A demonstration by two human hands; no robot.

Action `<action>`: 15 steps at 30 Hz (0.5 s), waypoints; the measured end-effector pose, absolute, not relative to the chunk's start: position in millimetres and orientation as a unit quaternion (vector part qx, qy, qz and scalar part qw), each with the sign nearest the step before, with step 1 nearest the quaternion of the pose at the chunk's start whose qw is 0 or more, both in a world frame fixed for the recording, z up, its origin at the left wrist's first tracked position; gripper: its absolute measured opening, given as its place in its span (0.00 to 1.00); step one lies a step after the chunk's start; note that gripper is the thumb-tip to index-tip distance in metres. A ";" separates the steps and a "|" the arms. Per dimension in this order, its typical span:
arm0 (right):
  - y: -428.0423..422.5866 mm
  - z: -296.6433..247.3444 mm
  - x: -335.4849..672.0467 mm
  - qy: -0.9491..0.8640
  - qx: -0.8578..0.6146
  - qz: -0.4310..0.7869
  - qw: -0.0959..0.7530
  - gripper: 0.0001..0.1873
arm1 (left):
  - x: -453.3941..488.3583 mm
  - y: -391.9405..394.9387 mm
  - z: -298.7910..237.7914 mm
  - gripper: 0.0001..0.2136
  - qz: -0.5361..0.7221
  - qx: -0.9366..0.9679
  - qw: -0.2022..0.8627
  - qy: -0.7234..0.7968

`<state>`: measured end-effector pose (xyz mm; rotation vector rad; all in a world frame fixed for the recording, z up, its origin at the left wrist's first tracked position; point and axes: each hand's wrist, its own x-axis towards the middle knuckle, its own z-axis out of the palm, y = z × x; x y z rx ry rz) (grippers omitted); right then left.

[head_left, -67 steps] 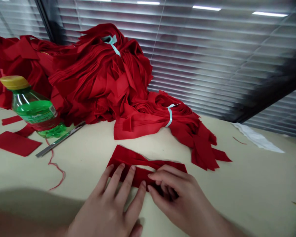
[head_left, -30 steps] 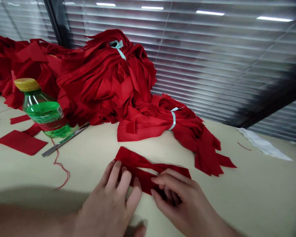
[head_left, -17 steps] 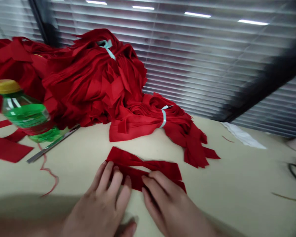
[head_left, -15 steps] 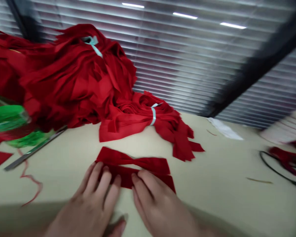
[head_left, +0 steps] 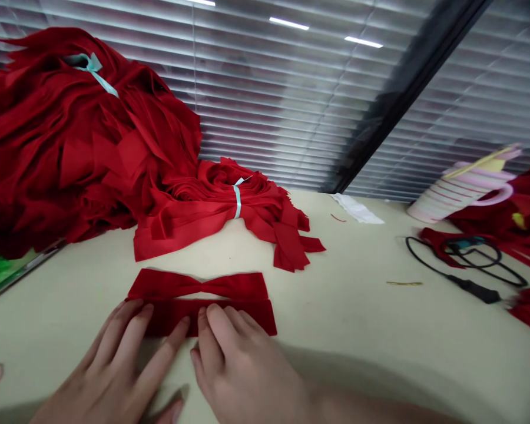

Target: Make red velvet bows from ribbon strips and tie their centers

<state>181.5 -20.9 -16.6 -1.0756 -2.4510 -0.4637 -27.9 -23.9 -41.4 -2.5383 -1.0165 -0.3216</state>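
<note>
A flat red fabric strip [head_left: 242,312] lies crosswise in front of me. My left hand [head_left: 123,359] rests with spread fingers on its left part, fingertips on the cloth and thumb apart on the table. My right hand [head_left: 238,353] has its fingers bent and bunched together against the middle of the strip, pinching at the cloth; the thumb tip is partly tucked under. Just beyond lies a second red strip gathered at its middle like a bow [head_left: 159,284], with a narrow gap between the two strips at the centre.
A big heap of red cloth [head_left: 92,135] and a smaller tied bundle [head_left: 221,200] stand at the back left. To the right are a striped mug [head_left: 454,191], a black cord [head_left: 472,288], a white paper [head_left: 357,209] and a yellowish tie [head_left: 404,284]. Blinds [head_left: 265,88] cover the window behind.
The view has swung to the right, bringing the mug and cord further in. My left fingers are spread wider, and my right fingers have become more bent on the strip.
</note>
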 end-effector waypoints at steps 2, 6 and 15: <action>-20.8 -16.2 181.7 -0.882 -0.386 -0.169 0.210 0.11 | -27.2 -24.3 -41.0 0.37 -0.113 -0.904 0.193 -0.364; -20.5 -15.4 181.0 -0.884 -0.388 -0.163 0.204 0.11 | -25.5 -24.4 -39.7 0.37 -0.114 -0.908 0.198 -0.353; -29.9 15.4 213.2 -0.885 -0.400 -0.097 0.216 0.15 | -21.0 -26.0 -38.2 0.32 -0.099 -0.903 0.177 -0.377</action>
